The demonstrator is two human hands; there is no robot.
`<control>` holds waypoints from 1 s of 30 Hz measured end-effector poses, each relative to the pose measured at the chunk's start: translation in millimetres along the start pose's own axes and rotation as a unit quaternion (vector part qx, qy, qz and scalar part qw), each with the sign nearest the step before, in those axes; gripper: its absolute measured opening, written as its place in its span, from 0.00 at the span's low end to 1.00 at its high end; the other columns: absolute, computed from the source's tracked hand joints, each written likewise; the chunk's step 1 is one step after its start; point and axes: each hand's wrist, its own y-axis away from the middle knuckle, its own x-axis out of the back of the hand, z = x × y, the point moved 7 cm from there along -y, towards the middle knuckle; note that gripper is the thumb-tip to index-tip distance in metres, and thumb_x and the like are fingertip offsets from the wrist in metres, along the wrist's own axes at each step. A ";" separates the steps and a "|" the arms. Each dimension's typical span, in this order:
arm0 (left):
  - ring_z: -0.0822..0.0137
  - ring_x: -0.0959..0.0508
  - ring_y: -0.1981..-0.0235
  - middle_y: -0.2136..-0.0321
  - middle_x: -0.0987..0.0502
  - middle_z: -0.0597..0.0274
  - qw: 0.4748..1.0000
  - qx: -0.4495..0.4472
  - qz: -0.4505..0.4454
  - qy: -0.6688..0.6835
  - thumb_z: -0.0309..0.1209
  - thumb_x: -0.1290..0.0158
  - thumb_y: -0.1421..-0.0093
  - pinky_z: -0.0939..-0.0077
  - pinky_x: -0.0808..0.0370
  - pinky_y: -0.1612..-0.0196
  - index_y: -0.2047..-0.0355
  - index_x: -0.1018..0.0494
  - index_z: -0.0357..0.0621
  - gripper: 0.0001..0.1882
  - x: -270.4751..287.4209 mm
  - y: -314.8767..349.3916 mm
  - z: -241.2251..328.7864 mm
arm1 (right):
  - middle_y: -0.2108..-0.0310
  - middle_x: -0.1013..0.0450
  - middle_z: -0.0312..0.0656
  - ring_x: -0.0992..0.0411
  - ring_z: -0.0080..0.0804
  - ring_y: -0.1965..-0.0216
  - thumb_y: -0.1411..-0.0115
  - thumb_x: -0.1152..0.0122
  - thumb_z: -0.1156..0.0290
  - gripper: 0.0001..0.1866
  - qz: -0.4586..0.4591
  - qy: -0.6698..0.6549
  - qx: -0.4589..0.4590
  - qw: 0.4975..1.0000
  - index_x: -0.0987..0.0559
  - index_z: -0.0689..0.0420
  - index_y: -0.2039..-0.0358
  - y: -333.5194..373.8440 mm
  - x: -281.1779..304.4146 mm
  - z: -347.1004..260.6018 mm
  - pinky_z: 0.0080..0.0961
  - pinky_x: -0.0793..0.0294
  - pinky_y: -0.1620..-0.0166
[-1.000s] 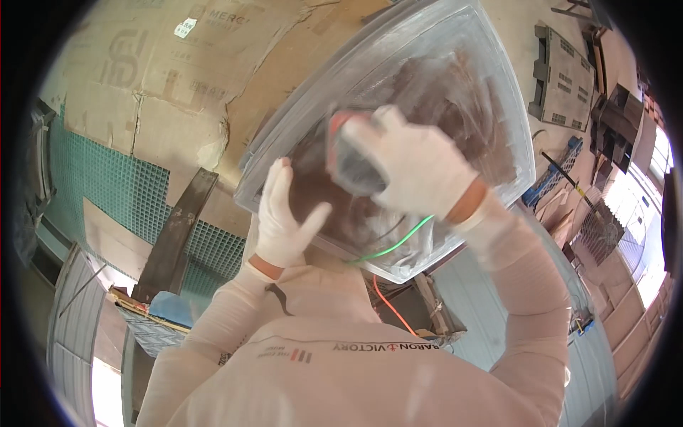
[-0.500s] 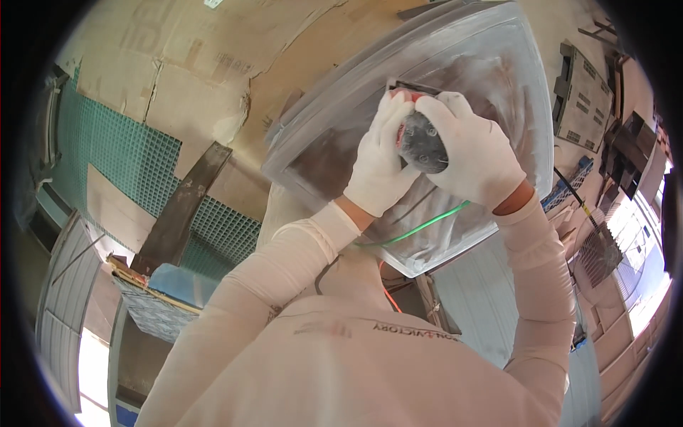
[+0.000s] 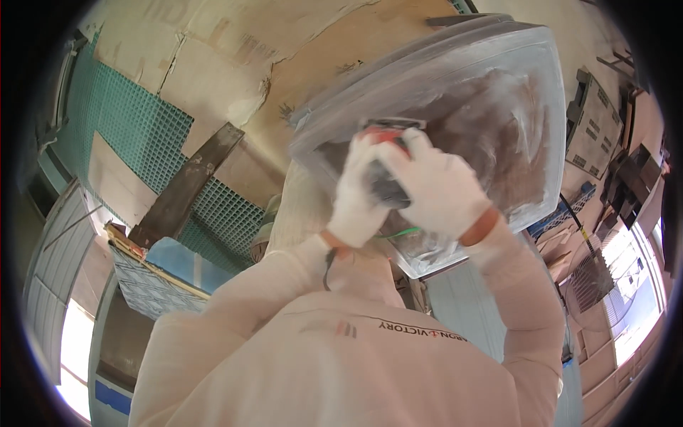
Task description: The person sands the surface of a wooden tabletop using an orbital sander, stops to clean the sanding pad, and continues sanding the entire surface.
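A red and black power sander [image 3: 389, 188] is gripped between my two white-gloved hands, its flat rectangular pad against the panel as far as I can see. My left hand [image 3: 353, 203] wraps the sander's left side. My right hand [image 3: 448, 186] closes over its right side and top. Motion smears the sander and the fingers. Beneath them lies a large grey panel [image 3: 491, 117] with a raised frame, streaked with pale dust and darker patches. A short piece of green cord [image 3: 405, 233] shows just below my hands.
Cardboard sheets [image 3: 220, 64] cover the surface beyond and left of the panel. Green grating [image 3: 135, 96] shows at the left, with a dark beam [image 3: 192, 181] across it. A patterned board [image 3: 156, 285] stands lower left. At the right are a fan [image 3: 594, 288] and a slotted pallet [image 3: 594, 124].
Both hands have carried the sander left and nearer to me across the panel, keeping their grip. Less of the green cord shows now. The whole view has shifted slightly.
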 end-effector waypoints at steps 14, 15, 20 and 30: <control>0.55 0.27 0.49 0.51 0.28 0.53 0.986 0.045 0.090 0.135 0.22 0.39 0.48 0.66 0.30 0.45 0.48 0.30 0.40 0.26 26.0 13.7 -23.1 | 0.52 0.32 0.54 0.22 0.51 0.67 0.55 0.32 0.71 0.35 -0.028 0.057 0.067 0.996 0.33 0.47 0.44 -18.5 -23.0 -44.8 0.43 0.19 0.67; 0.57 0.28 0.47 0.49 0.28 0.53 0.990 0.003 0.102 0.099 0.22 0.37 0.49 0.67 0.30 0.43 0.46 0.32 0.40 0.28 19.2 9.7 -12.3 | 0.53 0.32 0.54 0.22 0.52 0.65 0.54 0.34 0.71 0.34 -0.009 0.042 0.054 0.998 0.33 0.47 0.44 -12.3 -13.8 -30.8 0.43 0.19 0.67; 0.48 0.35 0.36 0.40 0.33 0.50 0.987 0.009 0.134 0.089 0.23 0.36 0.50 0.61 0.40 0.32 0.43 0.32 0.41 0.32 -21.8 6.5 -6.1 | 0.55 0.31 0.51 0.22 0.52 0.65 0.53 0.35 0.71 0.29 0.065 0.059 0.062 0.994 0.31 0.46 0.48 1.1 11.2 1.1 0.42 0.20 0.68; 0.54 0.29 0.43 0.46 0.29 0.51 0.988 0.082 0.102 0.077 0.24 0.35 0.48 0.63 0.35 0.36 0.44 0.32 0.42 0.31 37.7 42.3 -30.8 | 0.52 0.31 0.56 0.22 0.49 0.70 0.55 0.31 0.69 0.33 -0.021 0.074 0.125 0.989 0.32 0.46 0.47 -22.6 -37.0 -66.3 0.41 0.21 0.69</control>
